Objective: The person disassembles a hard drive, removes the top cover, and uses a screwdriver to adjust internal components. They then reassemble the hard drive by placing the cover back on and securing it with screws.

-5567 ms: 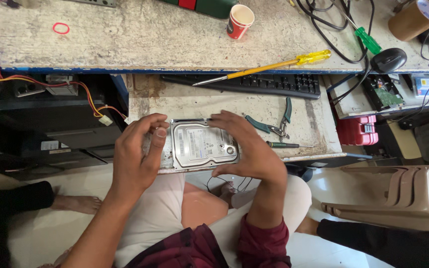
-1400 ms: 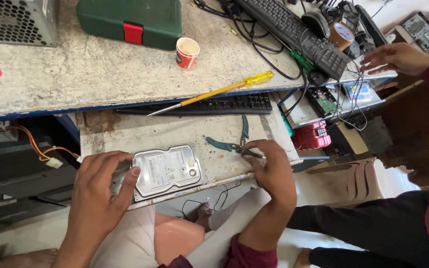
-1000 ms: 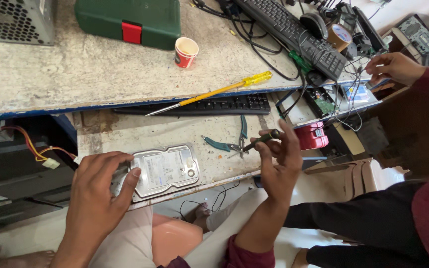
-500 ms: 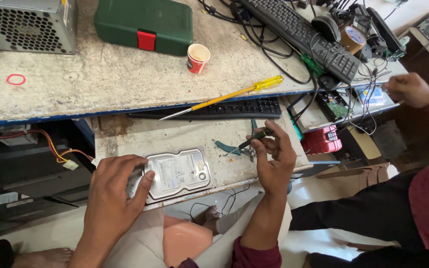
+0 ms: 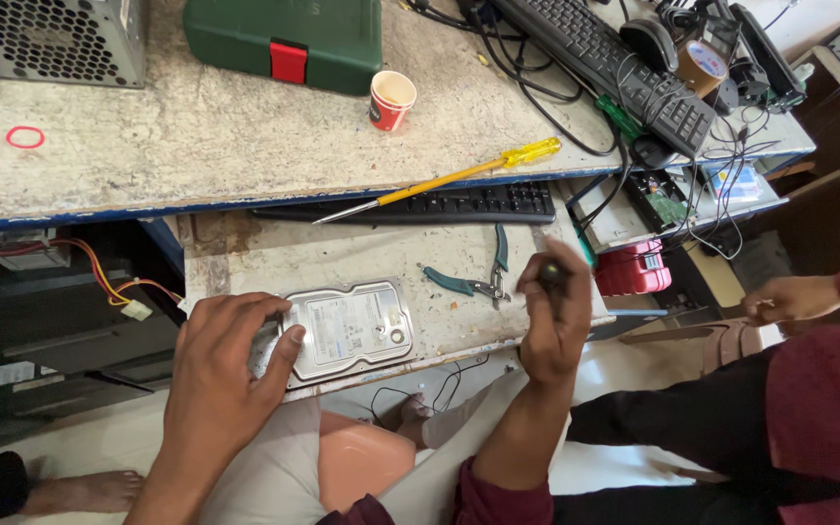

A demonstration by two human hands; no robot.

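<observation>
A silver hard drive (image 5: 352, 326) lies flat on the pull-out shelf (image 5: 274, 258) under the bench. My left hand (image 5: 221, 374) rests on its left end, fingers over the edge, thumb on the lid. My right hand (image 5: 554, 316) is raised to the right of the drive, closed around a small dark-handled tool (image 5: 548, 274) that sticks up from my fist. Green-handled pliers (image 5: 473, 277) lie on the shelf just left of that hand.
A yellow-handled screwdriver (image 5: 459, 178) and a black keyboard (image 5: 459, 202) lie at the bench edge. A red paper cup (image 5: 391, 99), a green case (image 5: 284, 39) and a grey computer case (image 5: 46, 39) stand behind. Another person's hand (image 5: 789, 297) is at the right.
My right hand left the pliers on the shelf, lifted with the small tool and turned it upright. The other person's hand dropped from the bench to the lower right. My left hand stayed on the drive.
</observation>
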